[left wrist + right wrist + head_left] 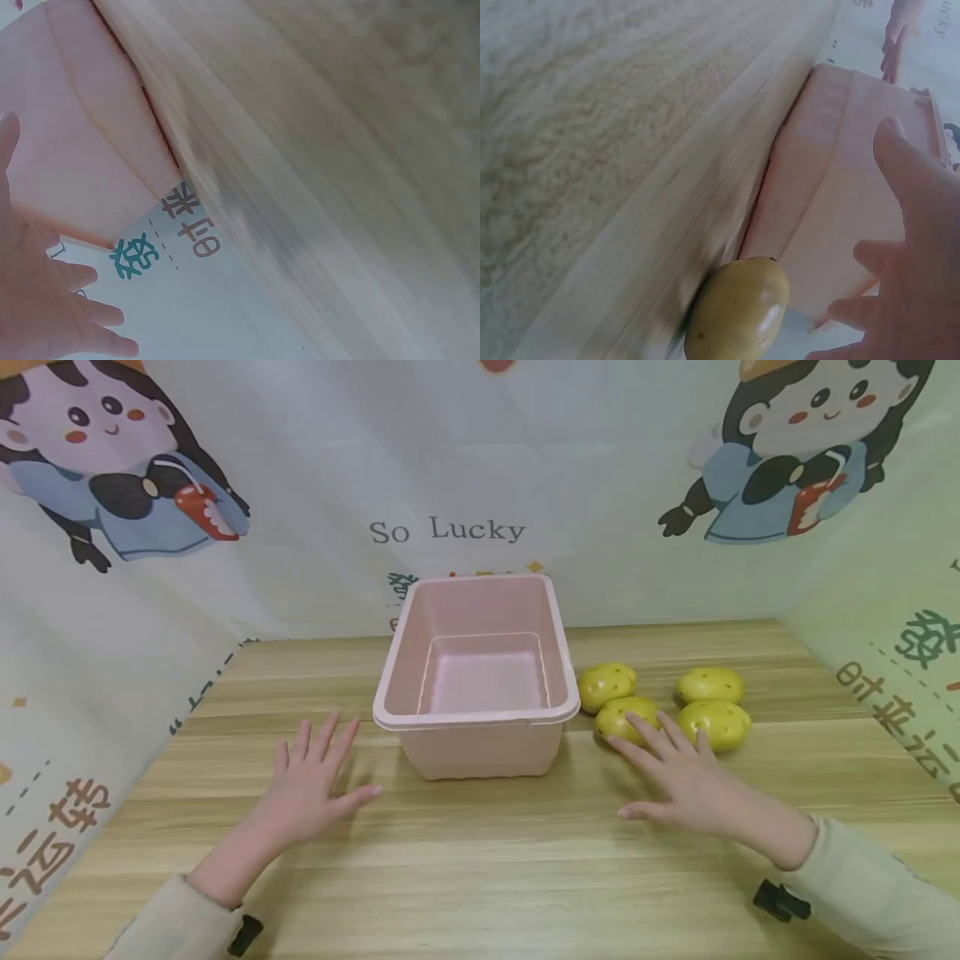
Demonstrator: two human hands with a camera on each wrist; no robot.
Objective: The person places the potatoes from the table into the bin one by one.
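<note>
A pink plastic bin [480, 747] stands upright in the middle of the table, and nothing shows inside it. To its right lie several yellow potatoes [712, 725] with small dark spots, grouped in two pairs. My left hand [303, 793] is spread with straight fingers, left of the bin and apart from it. My right hand [686, 789] hovers in front of the potatoes, fingers spread, its fingertips overlapping the nearer ones in the head view. In the right wrist view one potato [739, 311] shows beside the bin [832, 187], apart from the right hand [915, 262].
The wood-grain table [480, 860] reaches back to a pale printed cloth [315, 585] hung behind it and along both sides. Dark clips [782, 900] sit by the sleeve cuffs.
</note>
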